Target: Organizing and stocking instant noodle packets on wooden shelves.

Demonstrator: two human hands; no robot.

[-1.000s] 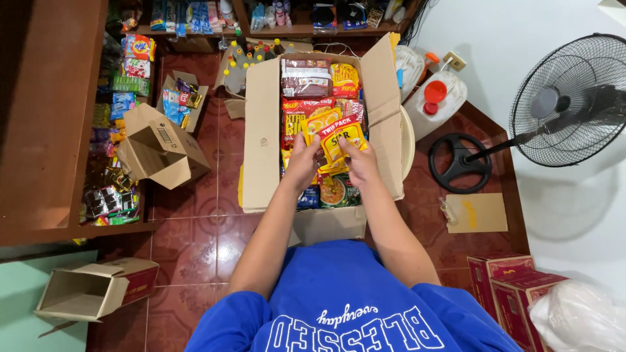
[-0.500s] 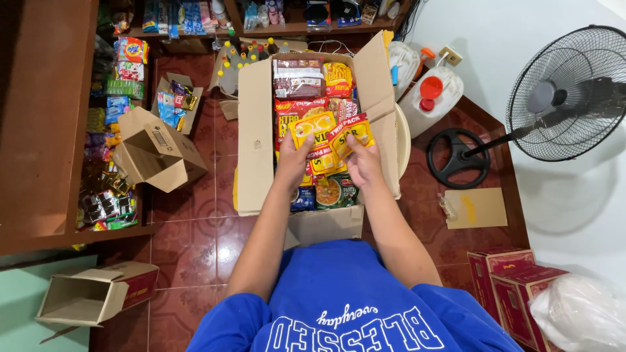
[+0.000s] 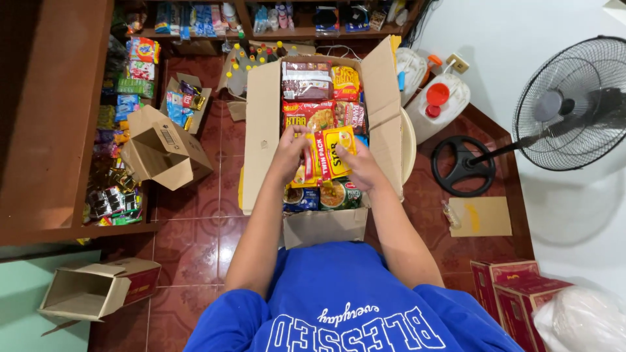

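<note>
An open cardboard box [image 3: 262,130] full of snack packets stands on a pale round stool in front of me. Over its near half, both my hands hold a bundle of yellow and red packets [image 3: 329,153]. My left hand [image 3: 289,153] grips the bundle's left side. My right hand [image 3: 362,166] holds its right side from below. Under the bundle lie round-lidded cup packs [image 3: 336,194], and brown, red and yellow packets [image 3: 306,81] fill the far half of the box.
An open empty carton [image 3: 163,146] lies left of the box, another [image 3: 91,293] at the lower left. Shelves of goods [image 3: 117,130] line the left wall. A standing fan [image 3: 567,104], white jugs [image 3: 440,101] and red boxes [image 3: 515,293] are on the right.
Both hands have lifted the yellow and red packet bundle slightly up and toward the box's middle. The view has shifted a little.
</note>
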